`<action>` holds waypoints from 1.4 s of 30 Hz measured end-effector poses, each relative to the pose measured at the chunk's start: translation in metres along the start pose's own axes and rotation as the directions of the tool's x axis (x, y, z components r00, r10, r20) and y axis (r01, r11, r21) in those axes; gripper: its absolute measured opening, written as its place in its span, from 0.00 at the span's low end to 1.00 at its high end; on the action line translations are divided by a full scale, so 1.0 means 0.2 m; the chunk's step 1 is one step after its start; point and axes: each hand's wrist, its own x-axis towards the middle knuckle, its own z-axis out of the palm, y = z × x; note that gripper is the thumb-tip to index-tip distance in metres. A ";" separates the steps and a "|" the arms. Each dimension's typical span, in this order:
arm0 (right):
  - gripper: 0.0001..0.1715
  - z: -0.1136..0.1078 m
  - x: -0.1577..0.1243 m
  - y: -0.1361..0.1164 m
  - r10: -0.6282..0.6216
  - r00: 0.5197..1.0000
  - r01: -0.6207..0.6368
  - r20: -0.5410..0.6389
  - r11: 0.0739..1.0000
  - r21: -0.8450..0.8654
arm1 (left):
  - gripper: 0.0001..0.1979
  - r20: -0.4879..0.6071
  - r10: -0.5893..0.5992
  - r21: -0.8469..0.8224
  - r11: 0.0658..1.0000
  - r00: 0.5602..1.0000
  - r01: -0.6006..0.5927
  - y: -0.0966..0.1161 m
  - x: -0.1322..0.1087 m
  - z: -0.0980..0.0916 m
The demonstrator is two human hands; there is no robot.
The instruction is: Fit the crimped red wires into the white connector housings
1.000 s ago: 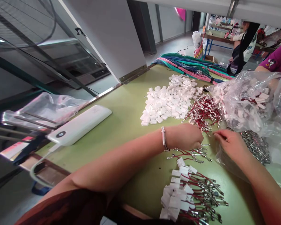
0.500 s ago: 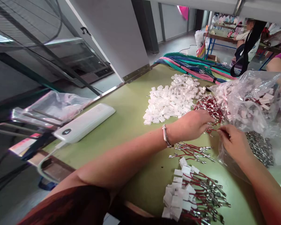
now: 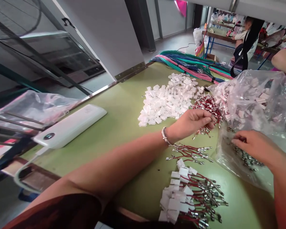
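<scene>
My left hand (image 3: pixel 192 122), with a bracelet on the wrist, reaches into the pile of red wires with metal terminals (image 3: pixel 208 106), and its fingers are pinched on some of them. My right hand (image 3: pixel 252 144) rests curled over a heap of loose metal terminals (image 3: pixel 246 158) lying on clear plastic; whether it holds any is hidden. A few loose red wires (image 3: pixel 190 153) lie below my left wrist. Nearer to me is a bunch of wires fitted with white connectors (image 3: pixel 186 200). A pile of white plastic connectors (image 3: pixel 168 100) lies beyond my left hand.
A clear plastic bag (image 3: pixel 250 97) of finished pieces stands at the right. Coloured cable bundles (image 3: pixel 188 63) lie at the table's far end. A white power bank (image 3: pixel 69 125) sits on the green table (image 3: pixel 124 117) at the left. Another person's arm (image 3: pixel 283 60) shows at the far right.
My left hand has moved forward from the loose wires into the red wire pile and pinched some. My right hand has shifted right onto the metal terminals.
</scene>
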 end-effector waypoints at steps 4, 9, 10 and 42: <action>0.09 0.10 0.06 -0.01 0.019 0.999 -0.012 0.027 0.973 -0.231 | 0.06 -0.072 -0.074 -0.216 0.975 0.995 0.057 0.04 0.00 -0.03; 0.13 0.16 0.10 -0.03 0.034 0.999 -0.028 0.014 0.944 -0.329 | 0.06 -0.053 -0.147 -0.068 0.987 0.988 0.143 0.10 0.01 -0.06; 0.14 0.17 0.09 -0.04 0.049 0.999 -0.047 -0.003 0.937 -0.346 | 0.07 -0.049 -0.143 0.001 0.990 0.988 0.144 0.11 0.01 -0.07; 0.12 0.19 -0.06 -0.24 -0.057 0.956 0.249 -0.288 0.676 0.694 | 0.10 0.287 0.197 0.596 0.729 0.938 -0.336 -0.07 -0.02 -0.01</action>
